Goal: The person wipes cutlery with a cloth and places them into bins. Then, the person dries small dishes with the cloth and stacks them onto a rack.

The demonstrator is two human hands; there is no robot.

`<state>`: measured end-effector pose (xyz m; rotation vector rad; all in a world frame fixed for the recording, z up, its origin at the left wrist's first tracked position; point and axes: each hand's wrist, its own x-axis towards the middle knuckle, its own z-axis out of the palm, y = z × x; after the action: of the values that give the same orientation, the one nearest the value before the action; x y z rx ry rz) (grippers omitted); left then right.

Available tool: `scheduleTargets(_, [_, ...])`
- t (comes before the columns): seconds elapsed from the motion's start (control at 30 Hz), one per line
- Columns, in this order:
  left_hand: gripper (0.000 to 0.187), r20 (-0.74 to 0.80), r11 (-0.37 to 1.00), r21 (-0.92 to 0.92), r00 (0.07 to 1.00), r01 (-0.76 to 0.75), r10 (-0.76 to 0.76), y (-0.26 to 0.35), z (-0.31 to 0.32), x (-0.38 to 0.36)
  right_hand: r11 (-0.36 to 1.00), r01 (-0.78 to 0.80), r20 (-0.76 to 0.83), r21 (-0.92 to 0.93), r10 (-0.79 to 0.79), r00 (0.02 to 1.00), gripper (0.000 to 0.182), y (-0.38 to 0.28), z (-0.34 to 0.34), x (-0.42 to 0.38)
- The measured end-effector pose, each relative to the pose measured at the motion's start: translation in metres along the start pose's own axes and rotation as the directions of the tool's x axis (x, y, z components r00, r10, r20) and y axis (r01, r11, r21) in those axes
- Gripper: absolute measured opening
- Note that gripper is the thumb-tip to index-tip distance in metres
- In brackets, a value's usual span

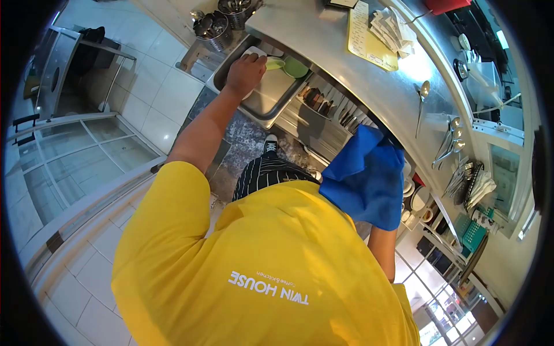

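Note:
My left hand (247, 74) reaches down into a metal tub (266, 109), its fingers curled closed. A pale edge shows beside the hand, but I cannot make out what is in the fingers. Close to my fingertips lie a light green piece (276, 63) and a round green dish (295, 67). A blue cloth (365, 179) drapes over my right hand and hides its fingers. The cloth is held up beside the yellow shirt, near the edge of the steel counter (323, 40).
Metal cups of cutlery (213, 32) stand behind the tub. On the counter are a yellow sheet (378, 55), folded papers (395, 29) and several spoons (422, 104). Utensils (326, 104) fill a compartment below the counter edge. A glazed frame (86, 153) stands at left.

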<state>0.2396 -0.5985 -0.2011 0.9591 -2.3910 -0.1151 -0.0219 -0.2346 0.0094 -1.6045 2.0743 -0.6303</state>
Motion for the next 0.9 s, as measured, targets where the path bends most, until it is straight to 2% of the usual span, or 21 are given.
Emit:
scheduleTargets(0.03, [0.011, -0.034, 1.000, -0.007, 0.999, -0.014, 0.014, 0.000, -0.008, -0.002, 0.984, -0.033, -0.049, 0.175, 0.042, 0.998, 0.053, 0.001, 0.008, 0.001])
scheduleTargets(0.07, [0.013, -0.069, 0.999, -0.015, 0.997, -0.031, 0.030, -0.002, -0.013, -0.003, 0.986, 0.154, -0.052, -0.062, -0.157, 0.986, 0.054, -0.028, 0.003, 0.016])
scheduleTargets(0.13, [0.014, 0.003, 0.996, 0.008, 0.996, -0.087, 0.087, -0.004, -0.012, -0.010, 0.898, 0.333, -0.010, -0.289, -0.350, 0.937, 0.056, -0.036, 0.010, 0.022])
scheduleTargets(0.17, [0.015, 0.078, 0.990, 0.021, 0.987, -0.141, 0.139, -0.005, -0.013, -0.015, 0.972, 0.212, 0.026, -0.098, -0.210, 0.977, 0.057, -0.017, 0.024, 0.017])
scheduleTargets(0.23, [0.010, 0.045, 0.993, -0.010, 0.992, -0.121, 0.121, 0.000, -0.021, -0.015, 0.993, 0.088, 0.098, 0.077, -0.096, 0.991, 0.058, 0.027, 0.050, 0.011])
scheduleTargets(0.27, [0.006, 0.015, 0.992, -0.055, 0.993, -0.114, 0.115, 0.004, -0.022, -0.012, 0.915, -0.097, 0.108, 0.390, 0.059, 0.992, 0.058, 0.010, 0.048, 0.017])
scheduleTargets(0.3, [0.006, 0.010, 0.992, -0.060, 0.994, -0.109, 0.110, 0.007, -0.022, -0.014, 0.660, -0.266, 0.149, 0.702, 0.229, 0.962, 0.059, -0.022, 0.039, 0.024])
scheduleTargets(0.33, [0.005, 0.046, 0.986, -0.074, 0.988, -0.147, 0.151, 0.006, -0.023, -0.018, 0.449, -0.344, 0.201, 0.825, 0.335, 0.920, 0.060, -0.047, 0.033, 0.030])
scheduleTargets(0.4, [0.005, 0.069, 0.980, -0.076, 0.979, -0.186, 0.191, 0.002, -0.028, -0.014, 0.277, -0.386, 0.256, 0.880, 0.407, 0.877, 0.062, -0.074, 0.027, 0.041])
scheduleTargets(0.47, [0.007, 0.012, 0.988, -0.086, 0.991, -0.129, 0.131, 0.002, -0.033, -0.009, 0.195, -0.386, 0.269, 0.902, 0.445, 0.854, 0.063, -0.083, 0.027, 0.046])
scheduleTargets(0.5, [0.007, 0.014, 0.987, -0.090, 0.991, -0.131, 0.133, 0.002, -0.032, -0.014, 0.248, -0.320, 0.203, 0.915, 0.403, 0.892, 0.061, -0.069, 0.035, 0.040])
scheduleTargets(0.57, [0.011, 0.076, 0.984, -0.171, 0.996, 0.056, -0.044, 0.002, -0.031, -0.013, 0.328, -0.215, 0.111, 0.920, 0.310, 0.944, 0.057, -0.037, 0.045, 0.033])
scheduleTargets(0.6, [0.011, 0.069, 0.984, -0.173, 0.997, 0.048, -0.037, 0.009, -0.041, -0.009, 0.344, -0.194, 0.094, 0.919, 0.287, 0.953, 0.056, -0.032, 0.044, 0.035])
scheduleTargets(0.63, [0.009, 0.121, 0.947, -0.274, 0.983, 0.166, -0.137, 0.018, -0.052, -0.009, 0.359, -0.172, 0.076, 0.917, 0.265, 0.961, 0.055, -0.028, 0.043, 0.037])
scheduleTargets(0.67, [0.013, 0.185, 0.887, -0.367, 0.956, 0.280, -0.225, 0.031, -0.066, -0.007, 0.476, -0.144, 0.042, 0.868, 0.219, 0.975, 0.054, -0.030, 0.043, 0.042])
scheduleTargets(0.7, [0.013, 0.186, 0.888, -0.372, 0.959, 0.269, -0.212, 0.044, -0.078, -0.005, 0.584, -0.115, 0.015, 0.803, 0.173, 0.985, 0.053, -0.033, 0.043, 0.046])
scheduleTargets(0.77, [0.014, 0.356, 0.726, -0.555, 0.905, 0.406, -0.234, 0.077, -0.100, -0.004, 0.770, -0.052, -0.013, 0.636, 0.077, 0.997, 0.052, -0.039, 0.043, 0.051])
scheduleTargets(0.8, [0.012, 0.384, 0.678, -0.624, 0.908, 0.389, -0.168, 0.095, -0.109, -0.005, 0.844, -0.016, -0.014, 0.536, 0.028, 1.000, 0.051, -0.041, 0.044, 0.051])
scheduleTargets(0.83, [0.011, 0.403, 0.625, -0.687, 0.910, 0.371, -0.098, 0.114, -0.117, -0.005, 0.844, -0.016, -0.023, 0.536, 0.034, 0.999, 0.051, -0.041, 0.045, 0.050])
scheduleTargets(0.87, [0.010, 0.415, 0.612, -0.722, 0.910, 0.323, 0.010, 0.133, -0.124, -0.005, 0.936, 0.320, -0.127, 0.149, -0.303, 0.945, 0.050, -0.041, 0.046, 0.047])
scheduleTargets(0.9, [0.010, 0.422, 0.591, -0.758, 0.899, 0.277, 0.120, 0.150, -0.129, -0.005, 0.887, 0.456, -0.109, -0.068, -0.461, 0.881, 0.050, -0.033, 0.052, 0.047])
